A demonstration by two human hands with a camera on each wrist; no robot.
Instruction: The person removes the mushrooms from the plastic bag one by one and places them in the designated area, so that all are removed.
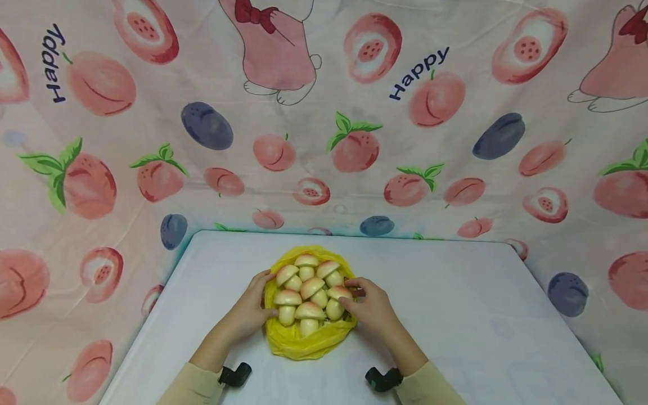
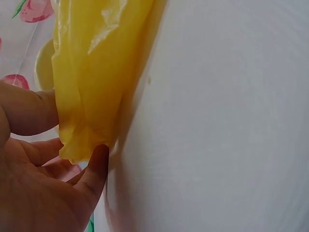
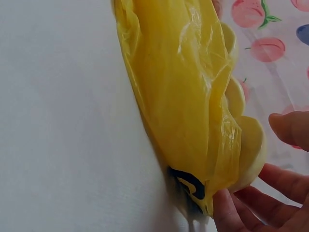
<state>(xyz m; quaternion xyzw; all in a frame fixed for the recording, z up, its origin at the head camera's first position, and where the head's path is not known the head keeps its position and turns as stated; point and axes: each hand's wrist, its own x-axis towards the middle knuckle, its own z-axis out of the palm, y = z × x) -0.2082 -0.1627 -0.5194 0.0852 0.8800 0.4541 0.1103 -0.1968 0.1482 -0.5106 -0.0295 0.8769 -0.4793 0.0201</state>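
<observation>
On the white table, a yellow plastic bag (image 1: 309, 351) is folded down around several cream toy mushrooms (image 1: 313, 288) with reddish caps. My left hand (image 1: 249, 306) holds the bag's left side, its thumb toward the near edge. In the left wrist view the thumb and fingers (image 2: 96, 169) of that hand curl around the yellow plastic. At the other side, my right hand (image 1: 372, 304) rests its fingers against the bag. The right wrist view has its thumb (image 3: 289, 128) raised apart from the nearest mushroom (image 3: 251, 152), while its fingertips touch the bag's end.
The white tabletop (image 1: 455, 315) extends around the bag on all sides. Behind it and at both sides hangs a pink cloth (image 1: 314, 129) printed with fruit. Black wrist devices (image 1: 235, 375) are worn near both sleeves.
</observation>
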